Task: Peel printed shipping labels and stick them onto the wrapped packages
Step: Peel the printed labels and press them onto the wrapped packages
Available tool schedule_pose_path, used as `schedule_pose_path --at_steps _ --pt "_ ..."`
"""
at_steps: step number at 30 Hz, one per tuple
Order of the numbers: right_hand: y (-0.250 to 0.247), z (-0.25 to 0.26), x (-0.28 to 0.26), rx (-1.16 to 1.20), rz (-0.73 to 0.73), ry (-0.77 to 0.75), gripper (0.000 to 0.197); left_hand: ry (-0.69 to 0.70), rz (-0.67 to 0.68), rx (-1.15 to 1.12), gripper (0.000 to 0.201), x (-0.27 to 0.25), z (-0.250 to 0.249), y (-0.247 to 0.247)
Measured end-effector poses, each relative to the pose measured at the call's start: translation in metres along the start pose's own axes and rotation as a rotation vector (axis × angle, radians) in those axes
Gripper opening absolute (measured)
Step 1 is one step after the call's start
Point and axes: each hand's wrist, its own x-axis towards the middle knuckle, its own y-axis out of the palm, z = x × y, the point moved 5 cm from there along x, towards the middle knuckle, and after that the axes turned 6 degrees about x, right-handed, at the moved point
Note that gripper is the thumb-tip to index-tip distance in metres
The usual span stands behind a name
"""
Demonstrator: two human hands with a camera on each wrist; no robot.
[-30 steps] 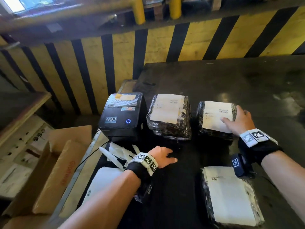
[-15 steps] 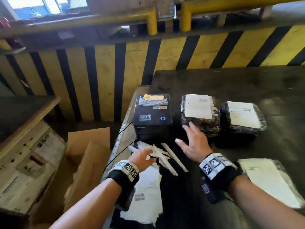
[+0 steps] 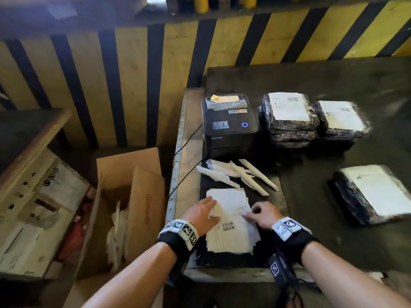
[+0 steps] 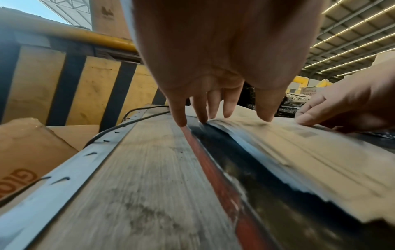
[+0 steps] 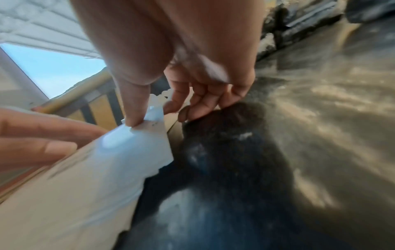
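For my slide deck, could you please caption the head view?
Both hands, left hand and right hand, rest on the label stack before the label printer.

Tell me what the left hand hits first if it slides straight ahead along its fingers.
Likely the curled paper strips, lying past the label stack the left hand rests on; the printer stands beyond.

Your left hand (image 3: 203, 215) hides part of the stack of labels (image 3: 231, 221), and the print on them is too small to read. The near package (image 3: 375, 193) is cut off by the picture's right edge. Both wrist pictures are blurry.
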Motion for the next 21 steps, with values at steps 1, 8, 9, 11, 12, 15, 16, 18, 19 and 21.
schedule_pose_path --at_steps 1,8,9,11,12,15,16,18,19,21 --pt "-0.001 -0.001 0.000 0.015 -0.015 -0.011 0.028 0.004 0.004 0.000 0.065 -0.001 0.000 0.000" --pt "-0.012 0.006 -0.010 -0.010 -0.111 -0.050 0.029 0.048 0.011 0.072 0.053 -0.010 -0.010 -0.016" --pt "-0.016 0.008 -0.012 -0.015 -0.141 -0.062 0.029 0.056 0.013 0.083 0.051 -0.010 -0.011 -0.017" --pt "-0.021 0.011 -0.017 -0.021 -0.173 -0.084 0.030 0.066 0.017 0.088 0.049 -0.009 -0.010 -0.017" --pt "-0.024 0.012 -0.019 -0.014 -0.184 -0.090 0.030 0.070 0.020 0.092 0.047 -0.008 -0.009 -0.016" --pt "-0.033 0.012 -0.022 0.046 -0.192 -0.102 0.027 0.077 0.023 0.114 0.053 -0.005 -0.009 -0.015" --pt "-0.036 0.013 -0.023 0.064 -0.172 -0.118 0.023 0.076 0.010 0.106 0.058 -0.004 -0.008 -0.017" --pt "-0.044 0.022 -0.024 0.080 -0.105 -0.179 0.012 0.093 -0.065 0.056 0.067 -0.001 -0.008 -0.027" --pt "-0.049 0.028 -0.026 0.063 -0.064 -0.216 0.011 0.118 -0.118 0.026 0.070 0.000 -0.011 -0.035" --pt "-0.061 0.043 -0.030 -0.004 0.011 -0.291 0.011 0.205 -0.226 -0.011 0.071 0.001 -0.023 -0.056"
